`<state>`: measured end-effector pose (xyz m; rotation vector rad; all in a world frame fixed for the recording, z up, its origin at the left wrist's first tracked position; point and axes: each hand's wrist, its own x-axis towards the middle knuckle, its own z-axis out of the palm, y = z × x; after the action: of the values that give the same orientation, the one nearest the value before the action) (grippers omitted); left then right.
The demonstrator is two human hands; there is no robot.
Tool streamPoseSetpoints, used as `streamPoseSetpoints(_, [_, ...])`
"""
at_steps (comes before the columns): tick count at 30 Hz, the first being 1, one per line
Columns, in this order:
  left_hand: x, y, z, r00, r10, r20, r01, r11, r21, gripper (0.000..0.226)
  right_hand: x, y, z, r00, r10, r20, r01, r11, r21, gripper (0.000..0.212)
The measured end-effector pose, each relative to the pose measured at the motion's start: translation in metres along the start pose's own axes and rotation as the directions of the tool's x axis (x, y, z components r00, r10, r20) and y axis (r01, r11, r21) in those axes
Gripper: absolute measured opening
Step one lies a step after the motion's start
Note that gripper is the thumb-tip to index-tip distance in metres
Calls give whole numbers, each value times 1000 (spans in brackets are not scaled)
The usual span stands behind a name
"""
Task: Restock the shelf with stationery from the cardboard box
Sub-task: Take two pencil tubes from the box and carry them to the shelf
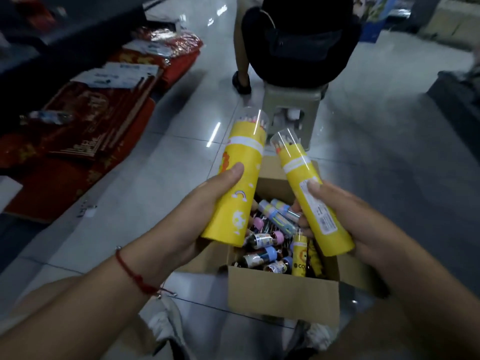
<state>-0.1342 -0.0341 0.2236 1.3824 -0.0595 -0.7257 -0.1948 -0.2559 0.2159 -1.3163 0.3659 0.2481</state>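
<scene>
The left hand point(207, 201) holds a fat yellow pencil tube point(240, 175); the right hand point(345, 224) holds a thin pencil tube point(309, 188). Fingers wrap both above the cardboard box point(283, 294), probably ready for the shelf.

bare forearms; red string bracelet point(129, 270) on left wrist

The seated person point(298, 40) is cut off above the waist by the top edge. The red packets point(78, 141) on the floor are too blurred to read. The yellow tubes point(235, 188) hide part of the cardboard box point(283, 294).
</scene>
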Motion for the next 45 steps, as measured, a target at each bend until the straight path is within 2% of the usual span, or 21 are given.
streamPoseSetpoints(2, [4, -2, -1, 997, 6, -75, -6, 1000, 4, 63, 11, 0, 13, 995, 47, -83, -33, 987, 156, 54])
streamPoseSetpoints(4, [13, -6, -6, 993, 6, -116, -8, 1000, -17, 64, 26, -3, 26, 992, 79, -103, -44, 953, 300, 53])
streamPoseSetpoints(7, [41, -7, -20, 987, 37, -158, -34, 999, 22, 60, 53, -3, 28, 991, 101, -89, -65, 936, 345, 45])
streamPoseSetpoints(10, [79, -5, -44, 983, 84, -163, -59, 987, 150, 49, 86, 1, 13, 992, 115, -46, -100, 963, 250, 46])
streamPoseSetpoints(13, [122, -6, -69, 978, -34, -207, 66, 987, 146, 40, 125, -2, 13, 992, 124, -31, -119, 986, 115, 38])
streamPoseSetpoints(16, [145, 9, -65, 956, -107, -271, 131, 989, 70, 59, 145, -20, 20, 990, 66, -125, -78, 993, -90, 30])
streamPoseSetpoints(18, [142, 72, -47, 935, -222, -278, 247, 968, 56, 69, 132, -84, 24, 964, 63, -258, -110, 979, -173, 33])
streamPoseSetpoints(19, [134, 88, -41, 931, -232, -282, 256, 965, 53, 66, 122, -98, 28, 960, 50, -276, -109, 973, -203, 36])
streamPoseSetpoints(22, [119, 125, -32, 952, -219, -216, 250, 960, 129, 53, 103, -136, 33, 970, 25, -242, -106, 939, -327, 43])
streamPoseSetpoints(24, [79, 210, -18, 946, -253, -202, 284, 948, 144, 52, 62, -219, 52, 976, 34, -214, -111, 925, -362, 46])
streamPoseSetpoints(26, [28, 294, -6, 951, -234, -202, 257, 961, 101, 42, 20, -300, 73, 984, 13, -175, -75, 931, -357, 46])
streamPoseSetpoints(29, [-35, 399, 0, 946, -178, -270, 207, 975, 84, 31, -15, -398, 119, 993, 23, -112, -64, 926, -372, 41])
streamPoseSetpoints(31, [-72, 450, -10, 944, -101, -315, 147, 981, 128, 37, -25, -441, 157, 998, -7, -57, -17, 914, -405, 38])
streamPoseSetpoints(34, [-120, 505, -49, 916, 37, -400, 50, 978, 204, 41, -28, -484, 232, 997, -71, 27, 76, 908, -412, 46])
streamPoseSetpoints(39, [-205, 569, -161, 823, 232, -519, -82, 952, 296, 22, -26, -499, 394, 970, -160, 184, 214, 921, -324, 52])
streamPoseSetpoints(45, [-319, 635, -298, 692, 354, -628, -136, 920, 369, 23, -20, -513, 576, 917, -208, 340, 292, 932, -217, 43])
